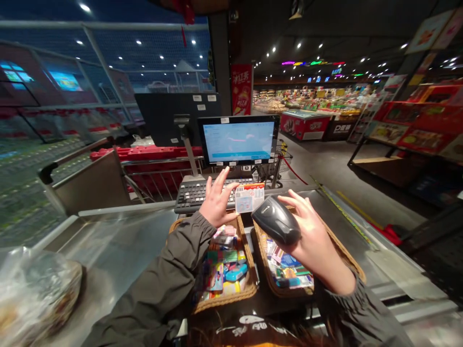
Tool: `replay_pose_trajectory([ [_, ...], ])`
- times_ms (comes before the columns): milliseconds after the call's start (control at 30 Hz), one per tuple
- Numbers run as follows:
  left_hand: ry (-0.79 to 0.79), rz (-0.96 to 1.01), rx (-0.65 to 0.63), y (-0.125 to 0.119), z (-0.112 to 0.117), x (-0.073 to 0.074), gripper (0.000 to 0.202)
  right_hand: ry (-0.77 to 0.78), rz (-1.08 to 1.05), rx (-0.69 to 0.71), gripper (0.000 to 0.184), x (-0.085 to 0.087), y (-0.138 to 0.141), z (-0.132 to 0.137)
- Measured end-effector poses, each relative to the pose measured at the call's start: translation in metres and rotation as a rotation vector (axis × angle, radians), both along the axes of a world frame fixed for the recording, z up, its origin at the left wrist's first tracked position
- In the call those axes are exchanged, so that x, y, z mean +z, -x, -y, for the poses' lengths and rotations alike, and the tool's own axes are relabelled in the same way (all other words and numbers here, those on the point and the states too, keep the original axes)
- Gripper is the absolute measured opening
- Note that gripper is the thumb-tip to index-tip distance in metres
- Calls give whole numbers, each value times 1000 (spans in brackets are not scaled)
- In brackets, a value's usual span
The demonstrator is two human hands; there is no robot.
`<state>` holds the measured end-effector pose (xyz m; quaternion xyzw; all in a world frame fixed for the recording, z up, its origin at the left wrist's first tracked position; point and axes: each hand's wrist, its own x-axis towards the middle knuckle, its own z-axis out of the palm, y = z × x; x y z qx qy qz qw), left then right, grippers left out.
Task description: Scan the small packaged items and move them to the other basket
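My left hand (217,200) holds up a small flat packet (249,197), white and blue with a red top edge, pinched at its left side with the other fingers spread. My right hand (311,236) grips a black handheld barcode scanner (277,219), its head pointing toward the packet just to its left. Both hands hover over two wicker baskets (249,284) (352,267) filled with small colourful packets. Behind them lie a black keyboard (195,193) and a lit monitor (239,140).
A steel checkout counter (119,246) stretches to the left, with a plastic-wrapped bag of goods (34,289) at the near left corner. Red shopping baskets (144,154) and a wire cart (278,164) stand beyond the counter. Store aisles and shelves (415,125) lie at right.
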<state>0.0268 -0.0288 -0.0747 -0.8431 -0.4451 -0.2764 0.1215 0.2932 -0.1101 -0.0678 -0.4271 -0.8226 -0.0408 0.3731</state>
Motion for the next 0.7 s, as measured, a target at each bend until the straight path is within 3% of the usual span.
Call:
replay_pose_trajectory([
  [400, -21, 26, 27, 43, 17, -6, 74, 39, 36, 68, 32, 0, 38, 10],
  [700, 17, 40, 54, 62, 24, -12, 74, 33, 64, 84, 35, -1, 50, 19],
])
